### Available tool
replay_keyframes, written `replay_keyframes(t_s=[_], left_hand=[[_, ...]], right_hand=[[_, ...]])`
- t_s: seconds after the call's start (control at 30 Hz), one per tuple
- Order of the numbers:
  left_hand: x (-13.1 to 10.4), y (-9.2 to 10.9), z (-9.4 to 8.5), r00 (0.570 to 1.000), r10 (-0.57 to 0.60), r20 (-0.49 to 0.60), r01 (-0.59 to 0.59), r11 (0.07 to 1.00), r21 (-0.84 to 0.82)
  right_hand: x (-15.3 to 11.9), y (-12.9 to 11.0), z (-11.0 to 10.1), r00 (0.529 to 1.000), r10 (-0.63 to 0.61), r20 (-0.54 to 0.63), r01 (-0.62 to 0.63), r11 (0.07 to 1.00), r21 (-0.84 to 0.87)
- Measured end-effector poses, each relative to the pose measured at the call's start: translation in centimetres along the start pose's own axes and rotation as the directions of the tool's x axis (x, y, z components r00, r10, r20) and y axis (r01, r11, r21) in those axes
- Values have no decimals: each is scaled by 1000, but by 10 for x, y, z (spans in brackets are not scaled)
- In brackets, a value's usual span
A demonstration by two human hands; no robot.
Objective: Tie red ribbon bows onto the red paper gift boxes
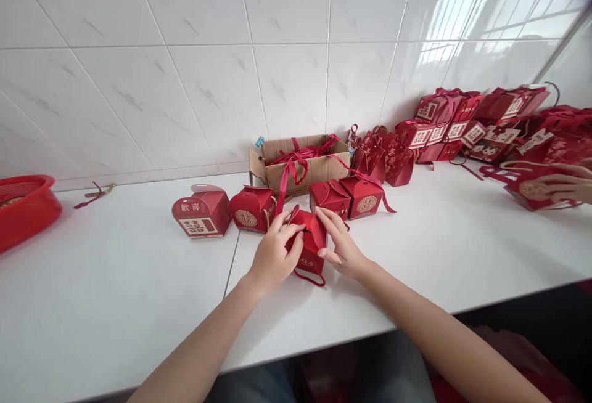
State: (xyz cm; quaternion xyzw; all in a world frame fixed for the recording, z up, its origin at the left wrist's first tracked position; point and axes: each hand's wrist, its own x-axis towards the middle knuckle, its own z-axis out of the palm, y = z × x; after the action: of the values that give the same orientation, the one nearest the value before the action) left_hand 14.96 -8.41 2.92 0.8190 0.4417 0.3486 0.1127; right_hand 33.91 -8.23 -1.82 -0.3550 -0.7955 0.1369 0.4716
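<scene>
My left hand [276, 248] and right hand [341, 246] flank the red box [309, 260], touching its flaps [319, 230]; I can't tell if either grips. Probably I'm closing it; next calls for aligning them.

Bright, cool daylight lights the white counter [134, 310], with barred window glare on the glossy wall tiles [456, 18] at upper right, soft shadows beneath the left hand [275, 252] and right hand [343, 246], dimness under the counter, wide-angle stretching toward the edges, and a co-worker's hand [571, 186] blurred at far right.
</scene>
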Motion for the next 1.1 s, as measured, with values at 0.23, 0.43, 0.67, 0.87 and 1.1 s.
replay_keyframes(t_s=[0.23,0.43,0.67,0.87,1.1], left_hand=[[-11,-13,13,987,159,-16,-159,966,-203],[-14,-6,15,992,129,-7,-124,937,-326],[-10,-9,12,988,117,97,-74,927,-368],[-9,-13,17,998,-42,53,59,924,-379],[-9,-16,20,999,-26,30,37,889,-457]], right_hand=[[1,-16,-1,993,101,-53,-105,993,-62],[3,-19,-5,976,133,-170,-140,990,-31],[2,-12,-6,973,170,-159,-152,981,121],[3,-11,-10,989,150,18,-149,959,239],[2,-11,-8,991,131,-28,-123,974,192]])
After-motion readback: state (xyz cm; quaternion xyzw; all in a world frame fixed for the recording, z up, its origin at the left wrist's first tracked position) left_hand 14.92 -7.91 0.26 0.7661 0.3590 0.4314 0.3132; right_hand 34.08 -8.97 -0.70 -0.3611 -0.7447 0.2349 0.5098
